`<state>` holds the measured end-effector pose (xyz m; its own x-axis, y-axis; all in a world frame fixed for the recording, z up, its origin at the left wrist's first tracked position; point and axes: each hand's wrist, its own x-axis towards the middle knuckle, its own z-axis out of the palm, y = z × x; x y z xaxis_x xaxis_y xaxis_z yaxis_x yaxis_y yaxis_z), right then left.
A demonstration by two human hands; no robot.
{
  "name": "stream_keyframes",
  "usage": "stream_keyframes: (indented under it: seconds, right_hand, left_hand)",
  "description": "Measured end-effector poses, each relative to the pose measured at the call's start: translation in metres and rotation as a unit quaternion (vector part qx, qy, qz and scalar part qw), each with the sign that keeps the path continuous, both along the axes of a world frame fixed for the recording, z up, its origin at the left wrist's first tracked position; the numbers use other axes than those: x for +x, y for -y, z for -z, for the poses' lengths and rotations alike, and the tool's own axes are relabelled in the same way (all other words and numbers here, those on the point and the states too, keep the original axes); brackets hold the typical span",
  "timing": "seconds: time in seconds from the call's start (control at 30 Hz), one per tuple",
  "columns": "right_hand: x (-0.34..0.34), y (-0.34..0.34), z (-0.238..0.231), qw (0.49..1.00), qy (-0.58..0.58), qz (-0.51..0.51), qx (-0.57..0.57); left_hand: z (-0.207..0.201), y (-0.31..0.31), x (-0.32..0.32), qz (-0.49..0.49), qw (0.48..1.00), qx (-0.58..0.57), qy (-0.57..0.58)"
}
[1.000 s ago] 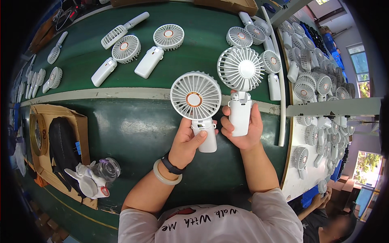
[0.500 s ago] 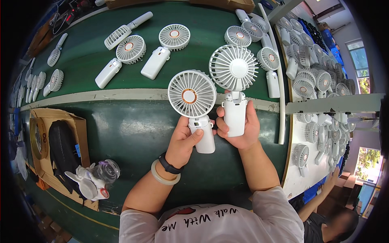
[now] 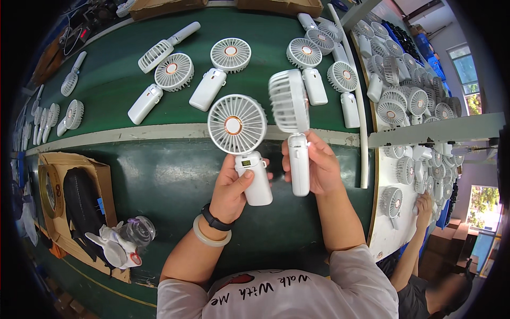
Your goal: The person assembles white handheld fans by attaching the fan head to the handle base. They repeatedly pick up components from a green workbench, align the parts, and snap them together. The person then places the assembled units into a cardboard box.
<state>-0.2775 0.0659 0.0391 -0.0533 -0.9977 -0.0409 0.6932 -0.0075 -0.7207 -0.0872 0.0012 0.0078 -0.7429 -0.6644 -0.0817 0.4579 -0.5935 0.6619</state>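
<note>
My left hand point(image 3: 229, 192) is closed round the handle of a white handheld fan point(image 3: 254, 183), thumb lying on its front below a small dark display. That fan stands upright, its round grille with an orange-ringed hub turned toward me. To its right, my right hand point(image 3: 325, 169) grips the handle of a second white handheld fan point(image 3: 300, 169). This one is seen edge-on, so its slotted side shows and the hub is mostly hidden. The two fans are held side by side, apart, above the near dark green surface.
Several similar fans point(image 3: 230, 53) lie on the green belt beyond a pale rail point(image 3: 180, 136). At left sits a cardboard box point(image 3: 109, 186) with a black case, near a clear plastic jar point(image 3: 139, 229). A co-worker's hand point(image 3: 423, 204) reaches among fans on the white table point(image 3: 383, 234) at right.
The fan in my right hand has turned from showing its back to edge-on. My left fan has shifted slightly left. The co-worker's arm has reached farther onto the white table.
</note>
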Motion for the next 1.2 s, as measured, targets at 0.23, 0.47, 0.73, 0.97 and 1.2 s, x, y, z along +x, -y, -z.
stream_keyframes:
  seconds: [0.23,0.47,0.73,0.97,1.2]
  right_hand:
    - [0.010,0.004,0.003,0.971,-0.168,0.164,0.037]
    - [0.010,0.001,0.006,0.967,-0.233,0.090,0.047]
    - [0.012,0.002,0.008,0.966,-0.236,0.097,0.039]
    - [0.032,0.001,0.014,0.888,-0.439,0.133,0.013]
    - [-0.060,0.057,0.001,0.505,-0.789,0.347,0.047]
  left_hand:
    - [-0.008,-0.005,-0.006,-0.030,0.999,-0.027,0.020]
    - [0.002,-0.003,0.000,-0.032,0.992,-0.083,0.092]
    - [0.012,-0.002,-0.001,-0.030,0.994,-0.108,0.018]
    - [0.000,-0.004,-0.005,0.040,0.998,-0.016,-0.051]
    - [0.003,0.004,0.001,0.027,0.993,0.037,-0.106]
